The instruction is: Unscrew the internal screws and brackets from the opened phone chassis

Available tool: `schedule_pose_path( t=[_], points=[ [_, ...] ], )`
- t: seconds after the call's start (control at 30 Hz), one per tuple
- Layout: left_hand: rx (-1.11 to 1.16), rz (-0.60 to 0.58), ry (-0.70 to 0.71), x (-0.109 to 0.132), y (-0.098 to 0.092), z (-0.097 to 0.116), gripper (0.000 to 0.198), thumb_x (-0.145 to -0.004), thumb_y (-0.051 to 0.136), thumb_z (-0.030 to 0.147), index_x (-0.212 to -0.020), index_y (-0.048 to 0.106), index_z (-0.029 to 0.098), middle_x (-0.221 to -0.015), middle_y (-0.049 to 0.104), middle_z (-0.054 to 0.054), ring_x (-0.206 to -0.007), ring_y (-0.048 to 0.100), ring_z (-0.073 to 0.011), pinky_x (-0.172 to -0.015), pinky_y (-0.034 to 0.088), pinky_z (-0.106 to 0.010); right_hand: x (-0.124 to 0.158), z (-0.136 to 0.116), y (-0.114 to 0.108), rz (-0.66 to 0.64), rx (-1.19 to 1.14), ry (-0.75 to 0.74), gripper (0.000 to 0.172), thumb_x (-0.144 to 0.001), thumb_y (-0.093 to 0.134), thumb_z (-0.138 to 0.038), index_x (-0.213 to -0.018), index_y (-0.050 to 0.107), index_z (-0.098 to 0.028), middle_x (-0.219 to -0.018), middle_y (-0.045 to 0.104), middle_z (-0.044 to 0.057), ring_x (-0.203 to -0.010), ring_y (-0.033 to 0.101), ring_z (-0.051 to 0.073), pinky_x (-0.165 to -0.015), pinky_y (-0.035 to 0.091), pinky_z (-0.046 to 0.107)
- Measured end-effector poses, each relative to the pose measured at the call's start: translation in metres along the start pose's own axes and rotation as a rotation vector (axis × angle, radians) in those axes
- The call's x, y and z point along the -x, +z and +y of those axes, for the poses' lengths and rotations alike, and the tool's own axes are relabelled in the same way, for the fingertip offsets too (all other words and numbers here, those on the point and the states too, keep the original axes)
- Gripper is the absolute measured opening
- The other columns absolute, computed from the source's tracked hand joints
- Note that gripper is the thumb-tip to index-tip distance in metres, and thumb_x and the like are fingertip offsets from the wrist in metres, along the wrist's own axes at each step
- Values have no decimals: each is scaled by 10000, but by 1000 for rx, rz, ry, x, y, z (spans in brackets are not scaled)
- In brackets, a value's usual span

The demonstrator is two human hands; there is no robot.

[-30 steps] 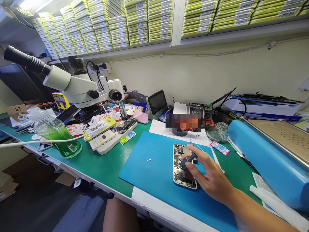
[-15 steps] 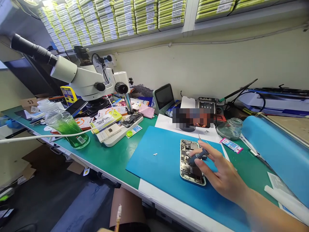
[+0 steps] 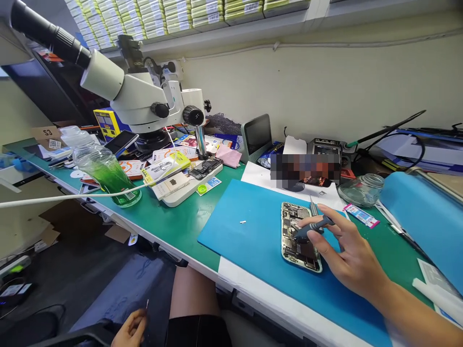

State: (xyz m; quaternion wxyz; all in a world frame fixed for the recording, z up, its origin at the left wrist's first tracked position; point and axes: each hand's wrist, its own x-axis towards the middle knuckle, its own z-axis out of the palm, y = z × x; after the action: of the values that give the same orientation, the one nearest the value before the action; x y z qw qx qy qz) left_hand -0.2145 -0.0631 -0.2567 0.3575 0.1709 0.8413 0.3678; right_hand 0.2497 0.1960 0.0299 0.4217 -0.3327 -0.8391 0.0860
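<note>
On the blue mat lies an opened phone, its inner boards showing. My right hand grips a dark grey screwdriver between thumb and fingers, tilted with its lower end over the phone's inside; whether it touches is unclear. Behind those fingers a slim metal tool points up; I cannot tell if the hand holds it too. Low beside my leg, my left hand is closed around a thin, pale cigarette-like stick. A small white piece rests on the mat, left of the phone.
A microscope stands at the back left, near a bottle of green liquid and a white cable. Behind the mat are a small screen and a glass jar. A blue roll lies on the right.
The view has shifted, so the bench sits higher and farther right. My left hand has come more into view with the stick. My right hand keeps the screwdriver over the phone.
</note>
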Motion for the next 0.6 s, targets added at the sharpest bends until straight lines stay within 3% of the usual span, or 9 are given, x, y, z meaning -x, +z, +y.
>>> schedule_pose_path(
  t=[0.1, 0.3, 0.6],
  points=[
    [-107, -61, -73, -15, 10, -27, 240, -1004, 691, 382, -1101, 688, 163, -1130, 717, -60, -998, 720, -221, -845, 622, -376, -3, -1, 0, 4, -16, -4, 570, -1059, 547, -306, -1585, 348, -392, -1026, 770, 34, -985, 781, 250, -857, 678, 466],
    [-380, -106, -197, -41, 18, -62, 270, -975, 730, 352, -1190, 679, 197, -1223, 683, -57, -1127, 685, -273, -924, 598, -411, -5, -2, 0, 10, -34, -12, 574, -1055, 563, -286, -1588, 372, -377, -998, 767, 39, -962, 789, 236, -841, 687, 438],
    [-606, -92, -292, -44, 18, -75, 306, -973, 736, 360, -1225, 663, 203, -1213, 679, -63, -1101, 693, -260, -886, 604, -395, -14, -2, -2, -1, -34, 2, 594, -1049, 569, -191, -1574, 392, -408, -959, 765, 58, -930, 802, 222, -783, 673, 368]
  ],
)
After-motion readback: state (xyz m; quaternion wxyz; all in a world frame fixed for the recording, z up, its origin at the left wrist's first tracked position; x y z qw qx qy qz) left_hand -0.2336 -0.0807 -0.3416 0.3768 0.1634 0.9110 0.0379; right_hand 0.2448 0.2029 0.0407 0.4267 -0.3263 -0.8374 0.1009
